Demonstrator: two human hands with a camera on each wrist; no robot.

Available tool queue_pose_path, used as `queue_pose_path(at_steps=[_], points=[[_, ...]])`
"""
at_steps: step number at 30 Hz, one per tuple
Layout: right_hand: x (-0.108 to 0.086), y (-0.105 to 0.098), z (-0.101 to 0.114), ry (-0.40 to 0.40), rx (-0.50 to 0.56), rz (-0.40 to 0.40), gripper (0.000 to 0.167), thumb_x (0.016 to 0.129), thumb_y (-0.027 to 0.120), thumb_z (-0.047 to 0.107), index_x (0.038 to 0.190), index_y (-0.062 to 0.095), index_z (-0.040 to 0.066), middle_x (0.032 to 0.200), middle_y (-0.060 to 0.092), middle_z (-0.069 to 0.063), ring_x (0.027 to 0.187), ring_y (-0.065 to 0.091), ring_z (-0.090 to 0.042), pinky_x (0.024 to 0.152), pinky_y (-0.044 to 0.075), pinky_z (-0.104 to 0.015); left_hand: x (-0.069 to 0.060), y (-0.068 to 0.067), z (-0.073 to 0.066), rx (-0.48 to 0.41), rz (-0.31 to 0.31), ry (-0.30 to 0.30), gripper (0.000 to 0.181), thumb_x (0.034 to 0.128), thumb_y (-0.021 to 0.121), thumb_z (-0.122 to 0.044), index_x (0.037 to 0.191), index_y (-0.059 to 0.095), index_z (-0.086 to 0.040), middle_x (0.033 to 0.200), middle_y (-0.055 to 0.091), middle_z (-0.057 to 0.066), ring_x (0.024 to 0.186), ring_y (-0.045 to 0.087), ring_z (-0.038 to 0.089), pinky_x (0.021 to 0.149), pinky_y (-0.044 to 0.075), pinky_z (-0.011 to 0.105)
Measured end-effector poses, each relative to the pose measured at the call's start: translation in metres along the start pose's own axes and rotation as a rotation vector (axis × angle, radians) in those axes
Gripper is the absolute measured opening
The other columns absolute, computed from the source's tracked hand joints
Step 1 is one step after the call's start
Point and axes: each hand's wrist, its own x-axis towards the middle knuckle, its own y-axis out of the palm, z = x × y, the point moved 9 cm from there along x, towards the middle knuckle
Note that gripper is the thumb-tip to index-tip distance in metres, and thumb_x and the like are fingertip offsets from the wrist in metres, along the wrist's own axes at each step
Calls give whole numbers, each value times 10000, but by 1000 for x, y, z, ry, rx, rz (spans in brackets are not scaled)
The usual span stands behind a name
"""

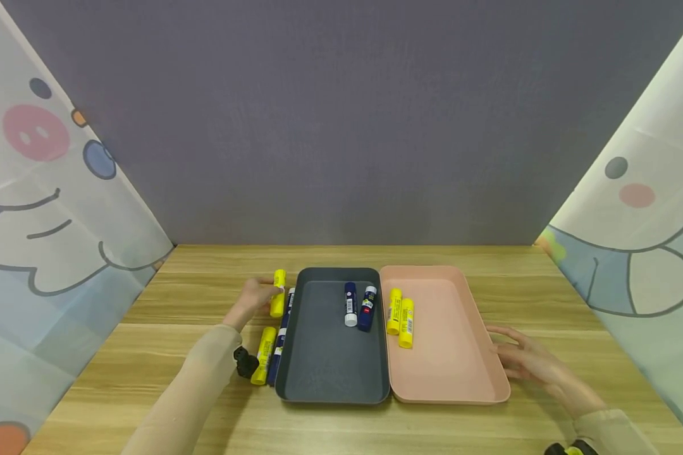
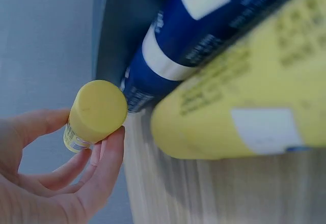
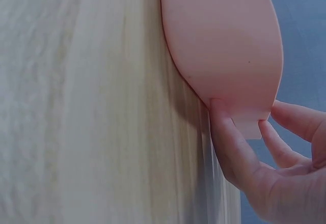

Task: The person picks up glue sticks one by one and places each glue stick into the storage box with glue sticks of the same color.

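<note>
My left hand pinches a yellow glue stick between thumb and fingers, left of the dark grey tray. In the left wrist view, the round end of that glue stick faces the camera. Below the hand lie another yellow glue stick and dark blue glue sticks, lined along the grey tray's left wall. My right hand touches the right wall of the pink tray with relaxed fingers; the right wrist view shows its fingertips against the pink tray's wall.
Inside the grey tray lie two dark blue glue sticks with white bands or caps. The pink tray holds two yellow glue sticks near its left wall. Both trays stand side by side on a wooden table, with a grey panel behind.
</note>
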Motion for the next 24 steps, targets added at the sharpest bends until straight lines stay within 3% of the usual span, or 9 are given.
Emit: queue_pose_path(at_steps=[6,12,19,24], points=[[0,1,1,-6,5,7,353,935,420,105,1111,472,406,1065,612,52,965,587,-133,802,494,-336,-4,1,-8,13,22,16,497,833,569,-144,1237,416,101,857,521,110,577,452,151,633,520,351],[1,-1,0,12,-11,-15,326,935,426,127,1105,469,402,1073,601,60,964,586,-133,803,491,-347,-7,4,-12,-2,50,22,483,851,559,-161,1253,419,68,846,506,97,580,444,139,638,511,358],[0,1,-1,-2,0,16,356,939,406,102,1114,471,404,1069,611,40,972,585,-136,810,491,-338,-12,11,-25,-18,69,54,473,851,558,-152,1249,422,63,1054,516,210,714,515,198,718,509,396],[0,0,0,-5,-7,10,356,941,403,106,1125,464,404,1077,603,41,972,585,-138,809,492,-342,-15,18,-33,-47,87,49,469,856,553,-154,1254,414,49,1109,494,220,775,522,234,723,508,380]])
